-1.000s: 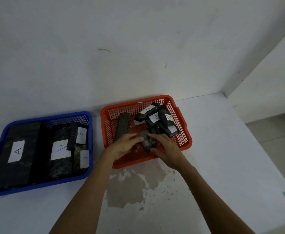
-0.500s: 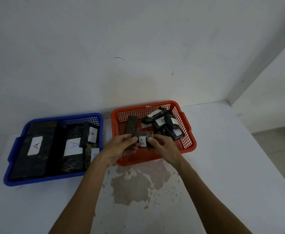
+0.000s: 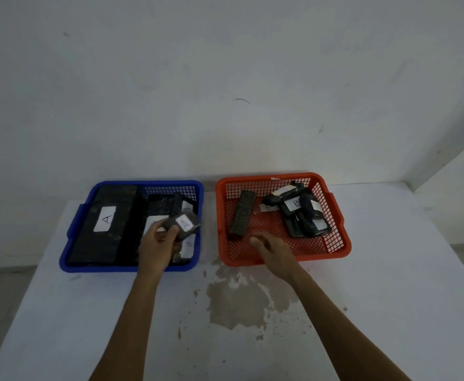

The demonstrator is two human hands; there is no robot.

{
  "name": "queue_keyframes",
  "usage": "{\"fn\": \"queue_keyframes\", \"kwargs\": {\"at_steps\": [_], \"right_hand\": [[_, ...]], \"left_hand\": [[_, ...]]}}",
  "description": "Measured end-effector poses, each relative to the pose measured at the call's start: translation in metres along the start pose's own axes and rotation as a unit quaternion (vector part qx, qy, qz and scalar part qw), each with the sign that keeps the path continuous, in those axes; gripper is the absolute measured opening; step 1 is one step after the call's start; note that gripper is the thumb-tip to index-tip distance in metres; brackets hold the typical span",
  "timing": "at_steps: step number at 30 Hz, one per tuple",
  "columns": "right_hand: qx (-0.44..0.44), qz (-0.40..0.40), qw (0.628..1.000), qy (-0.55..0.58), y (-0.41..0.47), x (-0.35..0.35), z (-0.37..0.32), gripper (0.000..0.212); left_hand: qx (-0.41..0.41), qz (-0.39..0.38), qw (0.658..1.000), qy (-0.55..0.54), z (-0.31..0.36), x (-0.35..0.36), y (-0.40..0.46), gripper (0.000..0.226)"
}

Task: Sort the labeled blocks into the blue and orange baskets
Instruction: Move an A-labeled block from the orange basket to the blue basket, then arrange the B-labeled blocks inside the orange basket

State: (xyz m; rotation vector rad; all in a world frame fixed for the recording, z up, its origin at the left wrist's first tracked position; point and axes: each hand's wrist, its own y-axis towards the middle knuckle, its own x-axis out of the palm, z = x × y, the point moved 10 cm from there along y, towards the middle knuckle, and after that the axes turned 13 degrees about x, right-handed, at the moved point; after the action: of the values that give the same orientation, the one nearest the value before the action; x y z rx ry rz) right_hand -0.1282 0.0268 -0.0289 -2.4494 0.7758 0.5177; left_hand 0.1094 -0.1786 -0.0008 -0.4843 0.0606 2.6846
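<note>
My left hand [image 3: 158,244] grips a small dark block with a white label [image 3: 186,223] over the right part of the blue basket [image 3: 80,215]. That basket holds several dark blocks labelled A, among them a large one [image 3: 107,220]. My right hand [image 3: 273,250] hovers over the front edge of the orange basket [image 3: 343,244], fingers loose, holding nothing. Inside the orange basket lie a long dark block [image 3: 242,214] and a pile of dark blocks, one labelled B [image 3: 296,206].
Both baskets stand side by side at the back of a white table [image 3: 390,284], against a white wall. A brownish worn patch [image 3: 239,301] marks the table in front of the orange basket. The table's right edge drops to the floor.
Both hands held the small labelled block over the orange basket before. Now my left hand alone has carried it left over the blue basket, and my right hand has let go.
</note>
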Motion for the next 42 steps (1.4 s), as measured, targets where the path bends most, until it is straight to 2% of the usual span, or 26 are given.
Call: {"fn": "queue_keyframes", "kwargs": {"at_steps": [2,4,8,11,14,16,18,20,23,25,28,32,34,36,39,42], "right_hand": [[-0.004,0.004,1.000,-0.013,0.002,0.002,0.000,0.030],[0.001,0.005,1.000,-0.013,0.004,0.002,0.000,0.030],[0.004,0.008,1.000,-0.023,0.004,0.000,0.001,0.031],[0.009,0.006,1.000,-0.025,0.004,0.001,0.002,0.029],[0.007,0.014,1.000,-0.016,0.003,-0.002,0.002,0.027],[0.003,0.027,1.000,-0.005,0.001,-0.009,0.004,0.024],[-0.008,0.053,0.998,-0.012,-0.001,-0.019,0.007,0.020],[-0.015,0.117,0.992,-0.053,-0.003,-0.038,0.015,0.023],[0.021,0.273,0.950,-0.152,-0.009,-0.081,0.034,0.041],[0.049,0.335,0.923,-0.183,-0.014,-0.105,0.045,0.054],[0.064,0.319,0.921,-0.213,-0.010,-0.114,0.064,0.067],[0.053,0.299,0.928,-0.217,-0.006,-0.110,0.075,0.070],[0.051,0.303,0.928,-0.212,-0.006,-0.110,0.075,0.068],[0.058,0.304,0.928,-0.207,-0.005,-0.111,0.075,0.066],[0.066,0.302,0.929,-0.204,-0.005,-0.111,0.075,0.062],[0.061,0.304,0.928,-0.207,-0.007,-0.111,0.074,0.057]], "left_hand": [[-0.013,0.026,0.997,0.070,-0.017,-0.028,0.001,0.034],[-0.027,0.020,0.993,0.112,-0.032,-0.037,0.000,0.037],[-0.023,0.007,0.987,0.158,-0.036,-0.034,0.003,0.036],[-0.018,0.029,0.982,0.183,-0.029,-0.034,0.004,0.052],[0.064,0.090,0.967,0.229,0.001,-0.031,0.000,0.049],[0.136,0.099,0.965,0.200,0.028,-0.014,-0.001,0.038],[0.204,0.040,0.966,0.155,0.056,0.025,-0.002,0.026],[0.237,-0.078,0.961,0.122,0.075,0.083,-0.006,0.024],[0.202,-0.242,0.943,0.103,0.075,0.169,-0.018,0.044],[0.160,-0.264,0.938,0.160,0.060,0.201,-0.013,0.065],[0.099,-0.246,0.930,0.255,0.034,0.216,0.003,0.086],[0.087,-0.212,0.918,0.324,0.023,0.225,0.013,0.083],[0.095,-0.190,0.935,0.283,0.025,0.226,0.018,0.072],[0.072,-0.186,0.961,0.191,0.020,0.225,0.021,0.055],[-0.032,-0.180,0.983,0.017,-0.001,0.222,0.015,0.040],[-0.150,-0.151,0.969,-0.122,-0.024,0.226,0.001,0.028]]}}
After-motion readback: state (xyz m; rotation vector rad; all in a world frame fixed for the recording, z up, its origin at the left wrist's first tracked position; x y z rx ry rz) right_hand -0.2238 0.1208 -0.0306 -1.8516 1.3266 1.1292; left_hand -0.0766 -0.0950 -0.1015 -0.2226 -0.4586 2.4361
